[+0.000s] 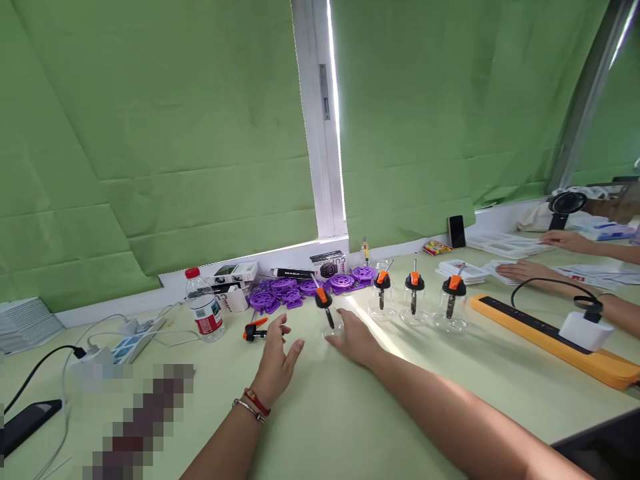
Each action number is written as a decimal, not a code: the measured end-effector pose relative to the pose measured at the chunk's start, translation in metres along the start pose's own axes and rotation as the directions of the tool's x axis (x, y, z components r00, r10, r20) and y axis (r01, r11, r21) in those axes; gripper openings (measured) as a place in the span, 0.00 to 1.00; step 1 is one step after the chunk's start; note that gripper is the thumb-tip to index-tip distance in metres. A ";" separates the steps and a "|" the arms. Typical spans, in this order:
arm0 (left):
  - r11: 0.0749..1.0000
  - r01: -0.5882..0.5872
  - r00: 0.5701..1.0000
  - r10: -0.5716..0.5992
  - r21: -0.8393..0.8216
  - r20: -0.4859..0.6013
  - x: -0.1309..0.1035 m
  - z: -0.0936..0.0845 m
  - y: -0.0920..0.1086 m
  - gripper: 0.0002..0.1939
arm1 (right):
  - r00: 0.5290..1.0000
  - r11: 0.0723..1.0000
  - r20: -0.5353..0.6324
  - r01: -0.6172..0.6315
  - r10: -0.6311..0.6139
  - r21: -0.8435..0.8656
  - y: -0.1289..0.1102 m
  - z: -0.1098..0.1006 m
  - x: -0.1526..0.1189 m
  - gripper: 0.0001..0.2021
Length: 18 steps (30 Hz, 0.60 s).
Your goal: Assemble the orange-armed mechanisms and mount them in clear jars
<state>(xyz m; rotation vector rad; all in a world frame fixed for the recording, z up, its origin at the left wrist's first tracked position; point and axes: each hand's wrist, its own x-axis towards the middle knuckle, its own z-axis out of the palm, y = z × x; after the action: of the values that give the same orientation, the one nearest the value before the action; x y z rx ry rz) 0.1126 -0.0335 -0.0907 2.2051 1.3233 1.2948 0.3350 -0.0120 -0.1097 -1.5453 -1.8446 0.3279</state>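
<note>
My right hand (355, 338) has its thumb and fingers around the lower part of a small clear glass bottle (334, 329) with a black and orange top. The bottle leans slightly, and a metal tube sticks up from its top. My left hand (277, 360) is held over the table with fingers apart and nothing in them. Just beyond it lies a loose black top with an orange lever (256, 330). To the right stand several similar glass bottles, including a near one (382, 297), a middle one (414, 300) and a right one (453, 307).
Purple plastic parts (285, 292) and small boxes (327, 265) line the window wall. A water bottle (206, 310) and a white power strip (143, 340) stand left. An orange power strip (555, 340) lies right, near another person's hands (535, 275).
</note>
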 end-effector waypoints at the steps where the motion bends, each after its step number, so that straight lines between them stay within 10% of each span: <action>1: 0.997 -0.010 1.000 0.012 0.075 -0.018 0.003 -0.002 -0.006 0.28 | 0.999 0.999 0.007 -0.045 0.045 0.004 0.005 0.000 0.004 0.36; 9: 0.776 0.300 0.948 -0.176 0.555 -0.266 0.023 -0.027 -0.047 0.27 | 0.983 0.984 -0.052 -0.177 0.176 -0.018 0.024 0.006 0.025 0.36; 18: 0.647 0.464 0.867 -0.472 0.606 -0.160 0.021 -0.027 -0.065 0.28 | 0.918 0.920 -0.061 -0.392 0.393 0.018 0.035 0.007 0.050 0.35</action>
<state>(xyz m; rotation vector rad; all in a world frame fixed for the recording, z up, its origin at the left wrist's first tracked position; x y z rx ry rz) 0.0573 0.0130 -0.1028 1.9601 2.3999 0.6812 0.3550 0.0448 -0.1181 -1.8983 -1.4730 0.4602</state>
